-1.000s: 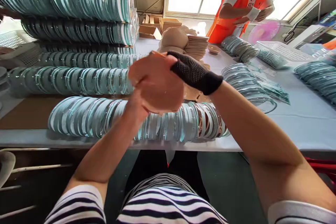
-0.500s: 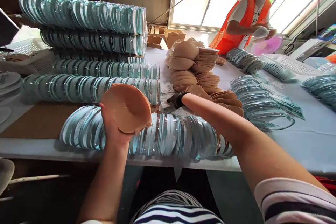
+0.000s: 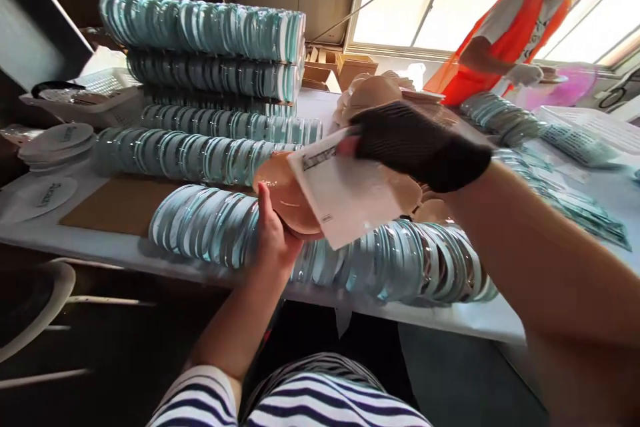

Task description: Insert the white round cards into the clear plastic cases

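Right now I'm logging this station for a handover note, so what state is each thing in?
left hand: bare, gripping the pad from below.
tan cup pad: held, hollow side up, partly covered by the card.
right hand: in a black glove, pinching the card.
white card: held flat over the pad, tilted.
front row of clear packs: lying on edge along the table.
pile of tan pads: stacked, untouched.

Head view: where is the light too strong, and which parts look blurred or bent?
Head view: the window behind is blown out to white, so the co-worker's orange vest glows at its edges; the gloved right hand and its white card are slightly motion-blurred; the near row of clear packs and the table edge bow from wide-lens distortion; under the table lies deep shadow.
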Available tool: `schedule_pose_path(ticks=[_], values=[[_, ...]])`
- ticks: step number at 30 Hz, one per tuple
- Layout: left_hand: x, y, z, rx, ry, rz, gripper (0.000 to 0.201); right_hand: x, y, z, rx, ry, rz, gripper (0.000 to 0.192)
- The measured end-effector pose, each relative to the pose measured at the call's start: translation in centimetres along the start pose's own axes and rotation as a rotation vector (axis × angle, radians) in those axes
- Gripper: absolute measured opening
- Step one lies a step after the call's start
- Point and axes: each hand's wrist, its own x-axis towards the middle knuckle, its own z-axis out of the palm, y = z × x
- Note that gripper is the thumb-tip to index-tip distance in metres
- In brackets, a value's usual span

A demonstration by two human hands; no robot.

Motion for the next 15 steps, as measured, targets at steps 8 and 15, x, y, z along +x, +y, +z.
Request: schedule_pose_path(ticks=[8, 15], values=[[-2.2, -5.8, 3.5, 0.120, 0.003, -0.052, 0.040, -8.5, -1.6, 1.0, -0.262, -0.046, -0.076, 0.037], [-3.5, -9.9, 5.5, 0.179, 0.068, 0.049, 0.043, -21.1, 1.0, 3.4, 0.417, 0.129, 0.230, 0.076]])
